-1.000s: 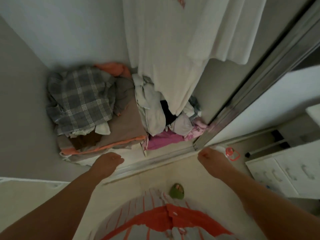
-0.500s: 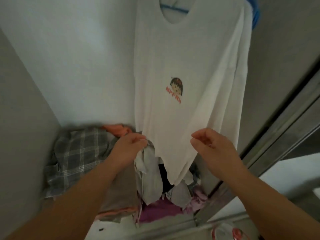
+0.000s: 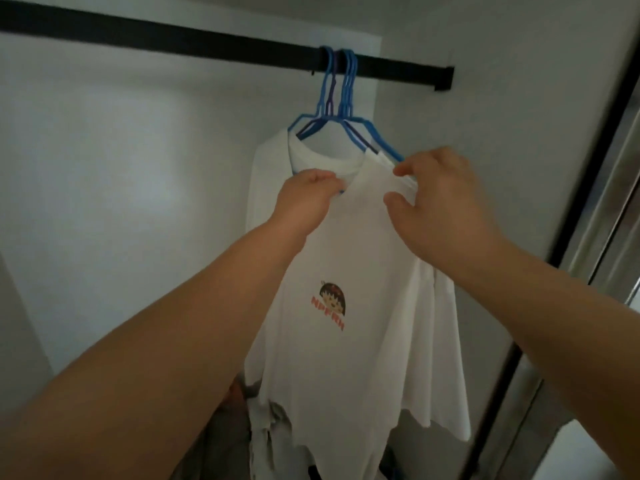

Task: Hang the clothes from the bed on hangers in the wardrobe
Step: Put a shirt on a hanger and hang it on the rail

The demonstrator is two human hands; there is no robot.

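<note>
White T-shirt (image 3: 346,271) hung on blue hanger (image 3: 349,98) at wardrobe rail (image 3: 207,46); collar pinched by left hand (image 3: 306,199); shoulder fabric gripped by right hand (image 3: 440,202); straightening step judged; shoulder seating needed next.

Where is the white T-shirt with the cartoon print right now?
The white T-shirt hangs from blue hangers on the black rail, centre of the head view, its collar held by the left hand and right hand.
</note>
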